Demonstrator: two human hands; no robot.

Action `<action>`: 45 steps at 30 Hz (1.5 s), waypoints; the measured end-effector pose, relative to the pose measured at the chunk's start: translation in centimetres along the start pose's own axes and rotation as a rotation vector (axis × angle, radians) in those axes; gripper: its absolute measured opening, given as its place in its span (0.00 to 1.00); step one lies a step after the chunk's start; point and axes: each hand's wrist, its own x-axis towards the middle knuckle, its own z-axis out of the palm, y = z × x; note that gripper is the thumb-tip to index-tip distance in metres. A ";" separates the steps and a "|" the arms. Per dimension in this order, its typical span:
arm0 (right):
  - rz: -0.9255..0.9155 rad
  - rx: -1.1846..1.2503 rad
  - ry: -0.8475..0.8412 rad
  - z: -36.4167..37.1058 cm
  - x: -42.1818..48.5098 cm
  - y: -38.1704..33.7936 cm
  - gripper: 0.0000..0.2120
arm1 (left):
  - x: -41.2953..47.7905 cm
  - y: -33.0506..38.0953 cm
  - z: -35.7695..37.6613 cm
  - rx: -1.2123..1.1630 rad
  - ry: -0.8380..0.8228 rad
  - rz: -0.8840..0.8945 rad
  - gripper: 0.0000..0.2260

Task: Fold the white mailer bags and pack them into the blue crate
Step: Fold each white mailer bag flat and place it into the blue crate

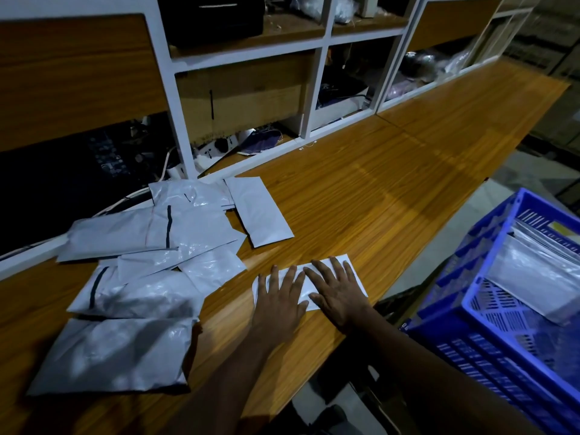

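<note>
One white mailer bag, folded into a narrow strip, lies flat near the front edge of the desk, pressed under my left hand and my right hand, fingers straight and spread. To its left a loose pile of mailer bags sprawls, overlapping and crinkled, some showing a dark seal strip. Another folded bag lies at the pile's far right edge. The blue crate, with slotted walls, sits off the desk's right side and holds what seem to be flat bags in the dim light.
</note>
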 end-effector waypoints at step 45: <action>0.328 0.121 0.099 0.3 2.1 1.6 0.31 | -0.1 -1.0 0.9 0.036 0.136 0.020 0.28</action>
